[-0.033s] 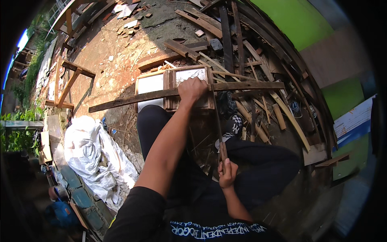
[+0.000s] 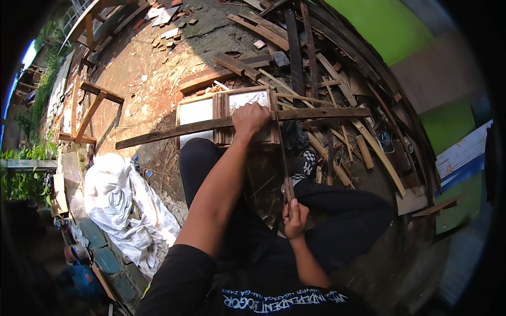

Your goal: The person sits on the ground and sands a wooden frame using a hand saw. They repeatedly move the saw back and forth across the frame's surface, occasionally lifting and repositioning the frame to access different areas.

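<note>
A long dark wooden batten lies crosswise over two wooden frames with white panels. My left hand is closed round the batten above the right-hand frame and presses it down. In my right hand is the wooden handle of a handsaw, near my bent leg. Its thin blade runs away from me and meets the batten just right of my left hand, at the frame's right edge. How deep the blade sits in the wood cannot be made out.
Loose boards and sticks lie piled at the right, beside my checkered shoe. A crumpled white sheet covers the ground at the left. Farther off stand a wooden trestle and scattered broken tiles. Green panels border the right side.
My right hand has pushed the saw slightly forward, away from me. My left hand and the batten have stayed in place.
</note>
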The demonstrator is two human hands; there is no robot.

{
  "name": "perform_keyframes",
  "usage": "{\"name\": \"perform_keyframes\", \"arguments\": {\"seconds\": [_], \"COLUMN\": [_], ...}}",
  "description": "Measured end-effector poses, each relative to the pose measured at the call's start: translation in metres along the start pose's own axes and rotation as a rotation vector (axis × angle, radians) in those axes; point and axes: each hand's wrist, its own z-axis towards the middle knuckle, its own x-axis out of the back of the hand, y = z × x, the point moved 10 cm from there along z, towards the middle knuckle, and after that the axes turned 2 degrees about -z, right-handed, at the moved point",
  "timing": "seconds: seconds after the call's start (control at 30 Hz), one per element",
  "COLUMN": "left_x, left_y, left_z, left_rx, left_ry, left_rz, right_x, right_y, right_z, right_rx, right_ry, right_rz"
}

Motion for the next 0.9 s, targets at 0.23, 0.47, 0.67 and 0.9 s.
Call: {"name": "perform_keyframes", "arguments": {"seconds": [0.23,0.47,0.67,0.9], "left_x": [-0.007,0.001,-0.008,-0.001], "left_y": [-0.005,0.001,0.008,0.000], "left_z": [0.000,-0.004,-0.001,0.009], "left_rx": [0.124,0.113,0.063,0.081], "left_ry": [-0.242,-0.205,-0.161,-0.097], "left_rz": [-0.012,-0.032,-0.043,-0.042], "right_x": [-0.019,0.000,-0.023,0.014], "right_y": [-0.028,-0.008,-0.027,0.000], "right_z": [0.047,-0.005,0.072,-0.037], "right_rx": [0.099,0.046,0.168,0.044], "right_ry": [-0.005,-0.008,-0.007,-0.026], "right_rz": [-0.088,-0.067,-0.110,-0.167]}}
